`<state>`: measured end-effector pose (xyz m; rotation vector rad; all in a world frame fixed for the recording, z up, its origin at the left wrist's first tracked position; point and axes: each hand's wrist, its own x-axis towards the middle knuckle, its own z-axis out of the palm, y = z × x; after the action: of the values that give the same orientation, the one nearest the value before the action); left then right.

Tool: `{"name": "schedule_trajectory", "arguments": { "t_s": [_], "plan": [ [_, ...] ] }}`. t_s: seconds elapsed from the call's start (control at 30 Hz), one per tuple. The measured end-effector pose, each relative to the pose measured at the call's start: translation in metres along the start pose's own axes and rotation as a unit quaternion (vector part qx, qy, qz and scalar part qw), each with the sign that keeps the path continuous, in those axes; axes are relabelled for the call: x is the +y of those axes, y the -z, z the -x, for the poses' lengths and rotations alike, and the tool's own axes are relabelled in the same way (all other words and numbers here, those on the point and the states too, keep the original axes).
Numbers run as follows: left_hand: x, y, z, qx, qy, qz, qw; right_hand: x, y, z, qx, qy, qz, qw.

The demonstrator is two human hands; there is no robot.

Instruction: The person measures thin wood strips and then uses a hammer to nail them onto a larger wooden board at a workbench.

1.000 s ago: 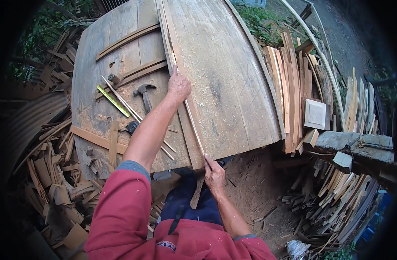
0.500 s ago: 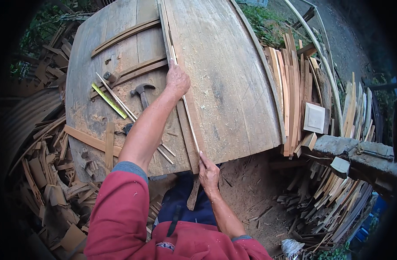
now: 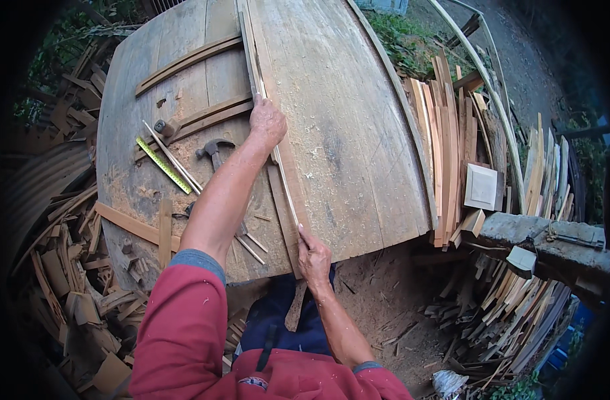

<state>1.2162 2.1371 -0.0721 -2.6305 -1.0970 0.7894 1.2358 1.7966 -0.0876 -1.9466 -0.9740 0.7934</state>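
Two hands bear on one thin pale wood strip [image 3: 278,167] lying on the bench [image 3: 358,147]. Nearest, the right hand [image 3: 313,257] pinches the strip's near end at the bench's front edge, grip closed on it. The strip's long axis runs away from the person, leaning slightly left, and it points toward the far edge. Farther along, the left hand [image 3: 267,123] presses down on the strip, fingers curled over it; whether they clamp it cannot be told. Left of the arm lie a hammer [image 3: 213,150] and a yellow-green ruler [image 3: 162,165]. Beyond the bench's right edge stands stacked timber [image 3: 445,153].
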Motion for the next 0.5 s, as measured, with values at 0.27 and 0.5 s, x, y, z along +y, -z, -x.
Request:
{"name": "schedule_trajectory", "arguments": {
  "t_s": [0.27,0.5],
  "plan": [
    [-0.005,-0.002,-0.007,-0.012,0.000,-0.001,1.000,-0.009,-0.010,-0.026,-0.006,-0.012,0.017,1.000],
    [-0.001,0.005,-0.006,-0.027,0.005,0.004,1.000,-0.010,-0.019,-0.049,0.002,0.026,0.020,0.999]
  ]
}}
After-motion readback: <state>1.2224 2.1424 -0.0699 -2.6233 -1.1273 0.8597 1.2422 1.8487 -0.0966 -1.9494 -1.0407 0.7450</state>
